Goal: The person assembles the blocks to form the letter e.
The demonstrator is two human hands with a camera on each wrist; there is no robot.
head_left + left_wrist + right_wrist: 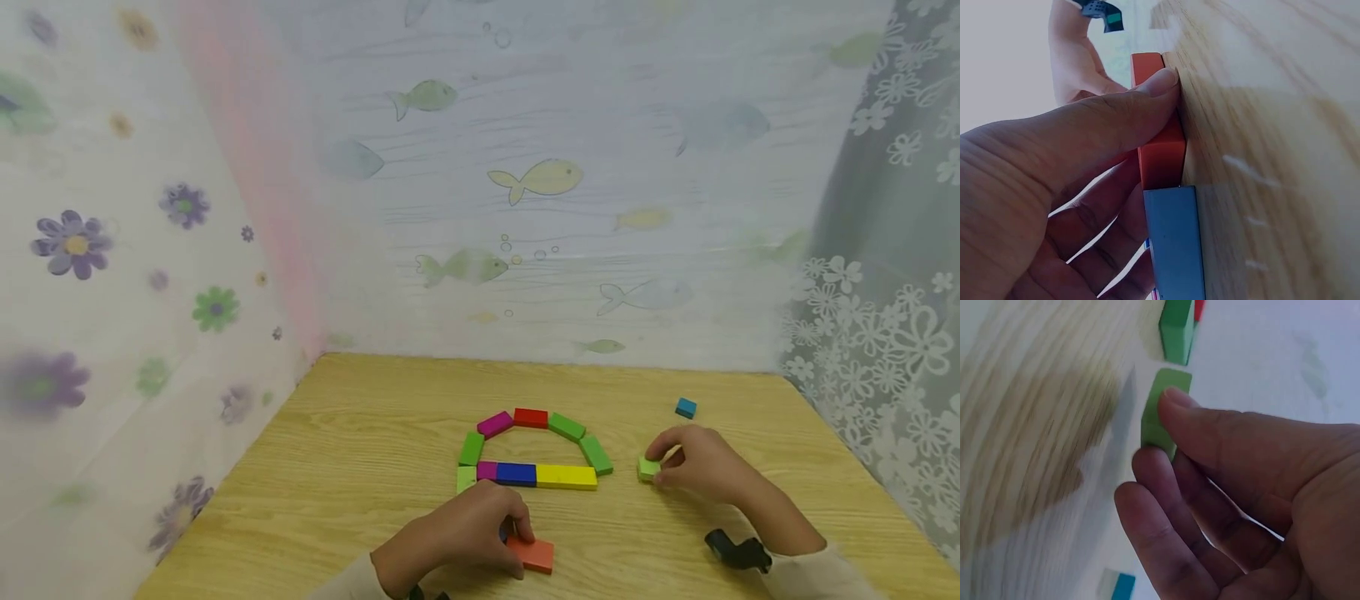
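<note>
My left hand (465,529) pinches an orange-red block (536,555) between thumb and fingers, low on the table. A blue block (1175,244) lies end to end with it in the left wrist view; the hand mostly covers it in the head view. To the right, my right hand (705,468) holds a small light green block (647,469) by its sides, apart from the other blocks. Between and beyond the hands, coloured blocks form an arch, with a red block (531,418) at its top. A row with a yellow block (566,477) runs along its base.
A small blue block (686,407) lies alone beyond my right hand. The wooden table (337,467) meets a fish-print curtain (555,275) at the back, a flowered curtain (135,333) on the left and a lace curtain (885,333) on the right.
</note>
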